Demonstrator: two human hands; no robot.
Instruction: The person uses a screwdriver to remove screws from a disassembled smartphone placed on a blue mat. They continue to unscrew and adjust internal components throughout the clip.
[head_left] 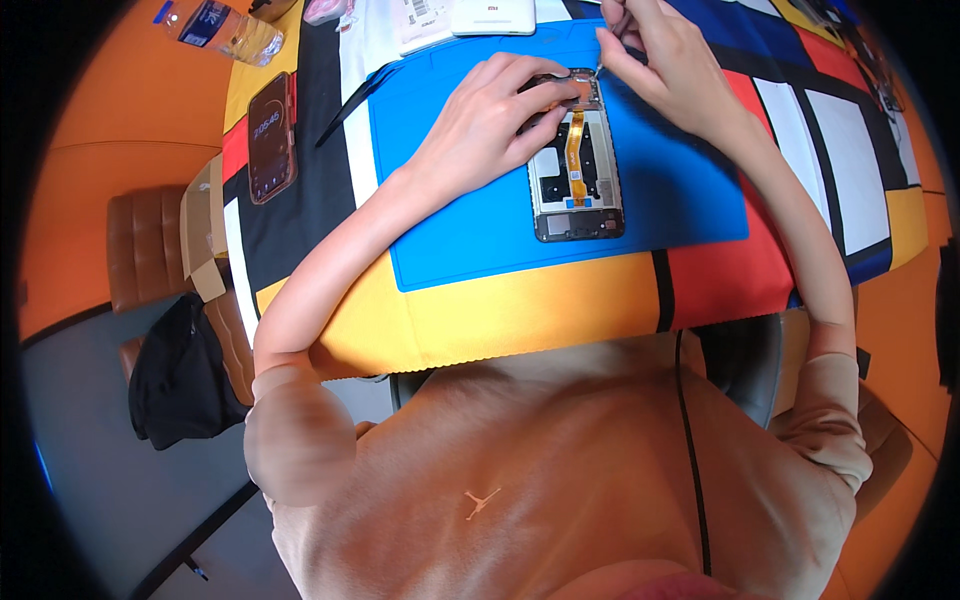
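A smartphone (605, 160) with its back off lies upright on a blue work mat (450, 240). An orange ribbon cable (574, 150) runs down its middle over the exposed inner parts. My left hand (495, 115) rests across the phone's upper left, its fingertips pressing on the top section and its thumb by the left edge. My right hand (665, 70) is above the phone's top right corner, fingers pinched together near the picture's upper edge. Below them a thin tool (598, 68) reaches down to that corner; the fingers hide most of it.
Left of the mat, another phone (272, 138) with a lit screen lies on the colour-blocked tablecloth (340, 325). A water bottle (228, 32) lies at the far left. Dark tweezers-like strips (352, 103) sit by the mat's edge. A white box (494, 16) is at the back.
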